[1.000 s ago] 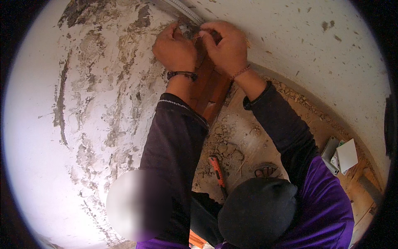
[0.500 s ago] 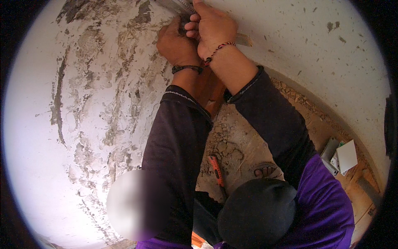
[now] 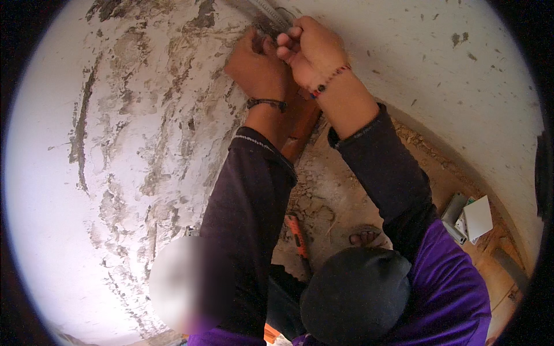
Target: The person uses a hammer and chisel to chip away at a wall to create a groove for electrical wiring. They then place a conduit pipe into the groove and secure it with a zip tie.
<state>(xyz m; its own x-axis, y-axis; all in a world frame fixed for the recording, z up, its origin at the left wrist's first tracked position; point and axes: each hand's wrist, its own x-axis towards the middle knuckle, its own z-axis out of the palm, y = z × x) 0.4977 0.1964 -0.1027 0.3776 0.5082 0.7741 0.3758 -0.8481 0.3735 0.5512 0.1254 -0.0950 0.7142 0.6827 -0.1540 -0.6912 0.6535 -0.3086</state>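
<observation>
At the top of the view, in the corner between two walls, my hands work close together. My left hand (image 3: 259, 66) has its fingers bent in a pinch by the end of a grey ribbed tube (image 3: 266, 12). Beside it, my right hand (image 3: 318, 51) is curled with thumb and fingertips drawn in. A thin dark wire (image 3: 285, 11) loops near the tube's end, and more dark strands show between the hands. What each hand pinches is too small and shaded to make out. A reddish-brown block-like piece (image 3: 300, 124) stands beneath my wrists.
The left wall (image 3: 124, 104) is whitish with rough grey patches; the right wall (image 3: 438, 69) is speckled. An orange-and-black tool (image 3: 297, 236) lies on the dusty floor among rubble (image 3: 314, 207). White flat pieces (image 3: 479, 219) and a grey box (image 3: 455, 214) sit at right. A foot (image 3: 365, 236) shows below.
Both hands have shifted slightly right and down in the picture, so more of the ribbed tube and the wire loop shows. My right wrist has turned a little.
</observation>
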